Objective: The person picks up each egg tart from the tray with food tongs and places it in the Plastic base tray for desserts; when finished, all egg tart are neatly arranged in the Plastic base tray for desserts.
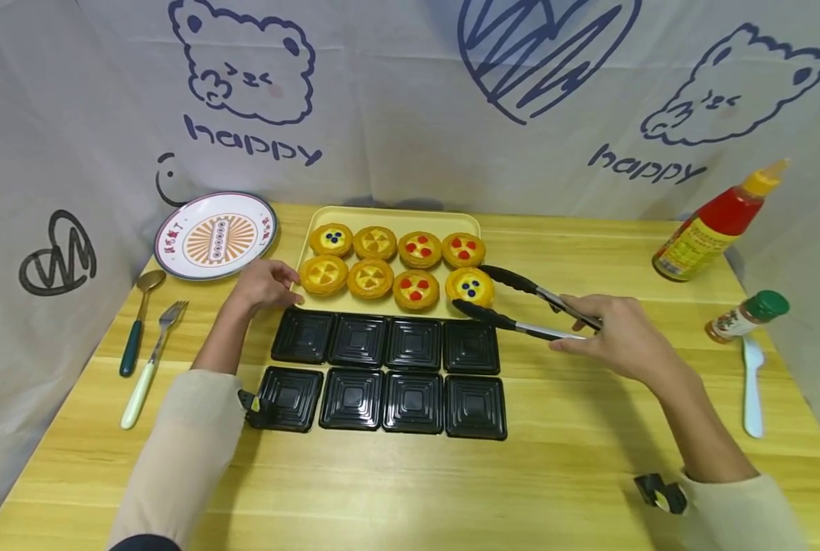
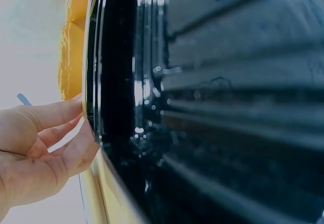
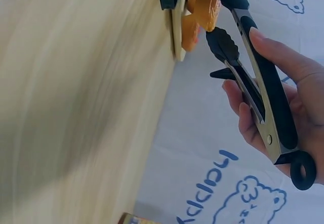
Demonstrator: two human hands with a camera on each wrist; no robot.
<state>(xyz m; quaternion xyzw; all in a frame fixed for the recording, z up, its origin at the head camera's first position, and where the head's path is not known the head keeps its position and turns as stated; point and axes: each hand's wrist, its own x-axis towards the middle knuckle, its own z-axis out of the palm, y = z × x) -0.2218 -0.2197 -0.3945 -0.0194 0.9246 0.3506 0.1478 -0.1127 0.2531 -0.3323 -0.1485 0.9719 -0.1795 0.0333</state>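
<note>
My right hand point(image 1: 619, 337) grips a pair of black-tipped metal tongs point(image 1: 547, 332), also plain in the right wrist view. The tongs' tips are spread around the egg tart with blueberries point(image 1: 470, 287) at the tray's front right corner. Several other tarts with fruit or wedge-shaped toppings, such as a strawberry tart point(image 1: 416, 290), sit in two rows on the pale yellow tray point(image 1: 389, 212). At the tray's front left corner, my left hand point(image 1: 263, 285) pinches its edge between thumb and fingers. Directly in front of the tray lie two rows of square black plastic trays point(image 1: 356, 399).
On the left are a patterned plate point(image 1: 261, 249), a spoon point(image 1: 134, 344) and a fork point(image 1: 149, 369). A red sauce bottle point(image 1: 709, 229), a green-capped seasoning jar point(image 1: 743, 317) and a pale blue knife point(image 1: 753, 390) are at the right. Behind the table hangs a drawn-on white cloth point(image 1: 396, 115).
</note>
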